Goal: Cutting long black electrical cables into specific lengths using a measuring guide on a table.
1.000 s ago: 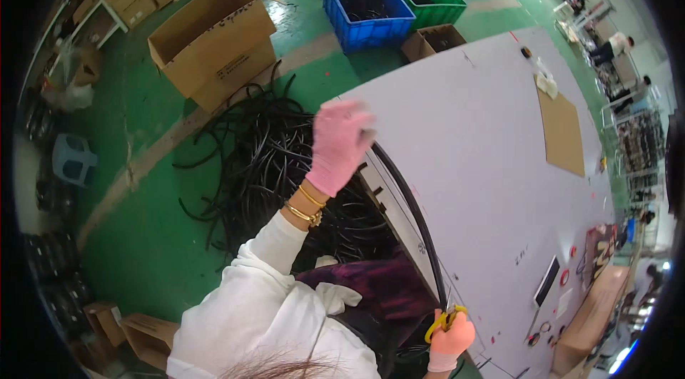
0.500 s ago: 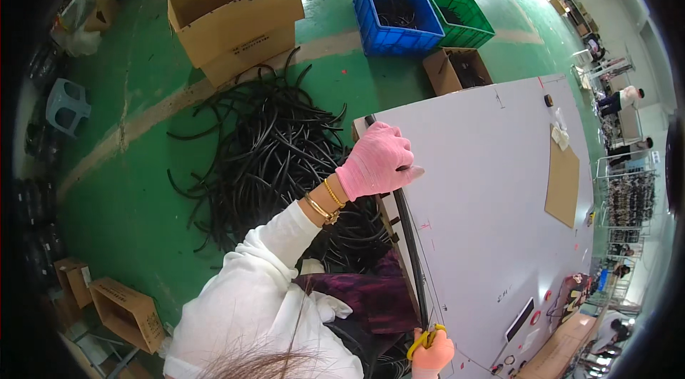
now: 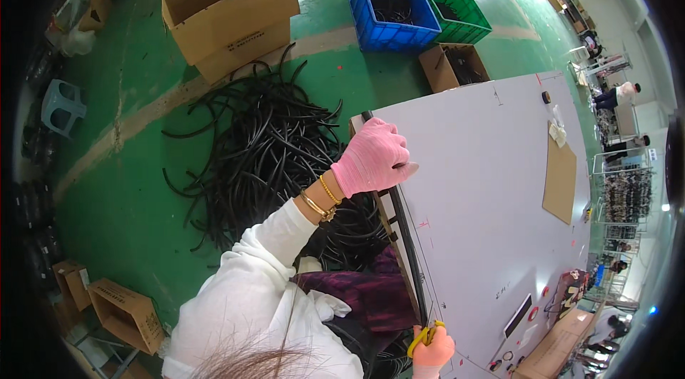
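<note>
My left hand, in a pink glove, is closed round a long black rubber tube near its far end. The tube lies along the near-left edge of a white worktable. At the bottom of the view my right hand, in a lighter pink glove, is closed on yellow-handled scissors. Their handles sit beside the tube's near end; whether the blades are on the tube I cannot tell. A big heap of cut black tubes lies on the floor left of the table.
Beyond the heap stands a large open carton. A blue crate, a green crate and a small carton hold black pieces. On the table are a cardboard sheet and a tape roll. A stool stands left.
The whole view has shifted slightly. Both hands keep their hold on the tube and the scissors, with hardly any movement along the table edge.
</note>
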